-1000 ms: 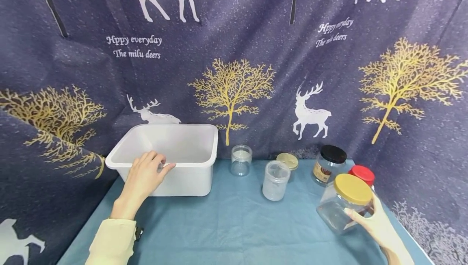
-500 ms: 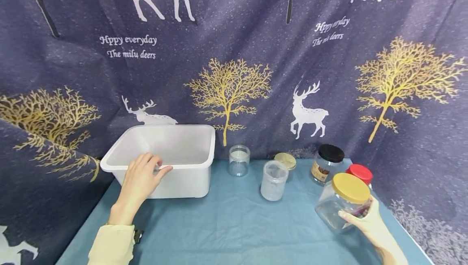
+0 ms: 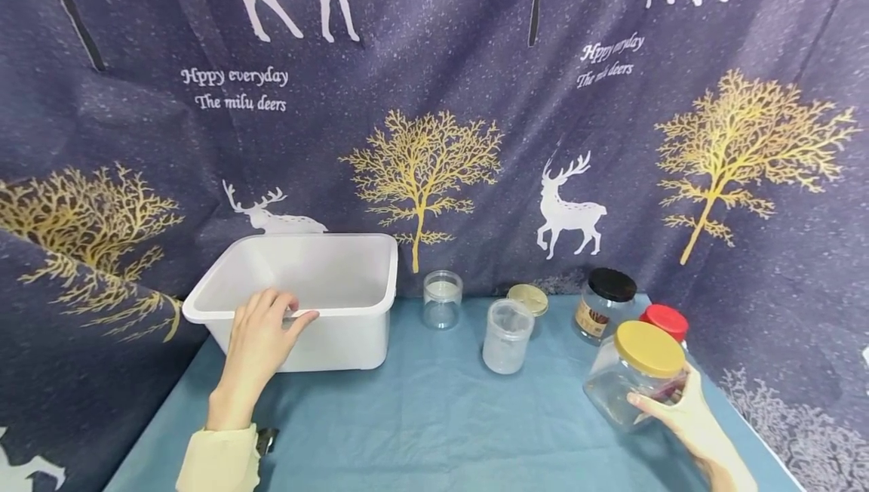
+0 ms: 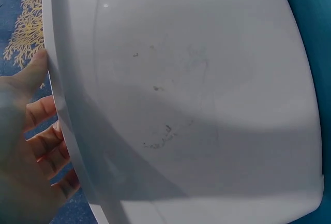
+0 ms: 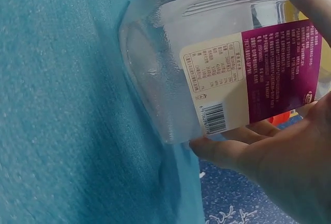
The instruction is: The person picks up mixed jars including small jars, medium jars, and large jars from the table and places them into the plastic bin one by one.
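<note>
A white plastic tub (image 3: 339, 337) stands at the left, and my left hand (image 3: 258, 345) holds its front rim. In the left wrist view, the thumb (image 4: 36, 69) meets the rim's edge, while the other fingers lie on its inner side. At the right, my right hand (image 3: 689, 416) grips a clear plastic jar (image 3: 611, 382) with a yellow lid (image 3: 649, 349). The right wrist view shows a cream and purple label (image 5: 279, 74) on this jar, with its base at the blue cloth. Thumb and fingers sit on opposite sides of the jar.
Along the back of the blue cloth (image 3: 434, 432) stand a clear jar (image 3: 442, 311), a frosted jar (image 3: 505, 345), a gold-lidded jar (image 3: 528, 298) and a black-lidded jar (image 3: 604, 307). A red-lidded jar (image 3: 665, 320) is partly hidden behind the yellow-lidded one. A printed curtain (image 3: 434, 62) hangs behind.
The head view has shifted slightly, moving everything a little left in it. My right thumb has slid a little on the jar since a second ago. The left hand keeps its place on the rim.
</note>
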`<state>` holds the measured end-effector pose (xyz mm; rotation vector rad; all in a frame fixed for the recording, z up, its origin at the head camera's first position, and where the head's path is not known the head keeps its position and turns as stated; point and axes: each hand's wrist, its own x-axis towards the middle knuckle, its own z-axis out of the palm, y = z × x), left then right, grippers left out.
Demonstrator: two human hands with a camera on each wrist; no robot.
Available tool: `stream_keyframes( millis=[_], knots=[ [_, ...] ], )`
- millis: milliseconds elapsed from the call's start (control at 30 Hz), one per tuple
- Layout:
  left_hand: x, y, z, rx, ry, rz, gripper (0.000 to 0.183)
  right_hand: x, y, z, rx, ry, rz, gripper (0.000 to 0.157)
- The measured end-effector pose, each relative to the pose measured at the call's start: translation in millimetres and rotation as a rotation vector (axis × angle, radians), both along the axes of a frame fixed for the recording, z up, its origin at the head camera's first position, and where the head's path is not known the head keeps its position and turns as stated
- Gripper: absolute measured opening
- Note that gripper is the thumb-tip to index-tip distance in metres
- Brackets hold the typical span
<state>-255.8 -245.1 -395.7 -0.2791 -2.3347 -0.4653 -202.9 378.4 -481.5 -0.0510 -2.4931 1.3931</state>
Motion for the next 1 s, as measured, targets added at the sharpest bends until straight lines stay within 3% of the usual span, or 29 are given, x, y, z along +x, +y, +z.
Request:
stream_keyframes(
  millis=[233,433,800,1000],
  knots=[
    [-0.7,3,-3.4,0.015,0.011,0.003,0.031,2.1,3,-3.0,0.003,-0.029,-0.018,0.092],
    [-1.1,2,-4.6,0.017,0.003,0.016,0.031,0.7,1,-0.6,0.008,0.014,-0.039,0.082],
    [-0.2,1,-6.0,0.028,0.027,0.028,0.033,3.9,0,23.1,0.035,-0.112,-0.007,0.102],
    [-1.0,2,-7.1,0.04,0.009,0.032,0.032,4.0,-8,42.9,0.013,-0.096,0.043,0.105]
  ],
)
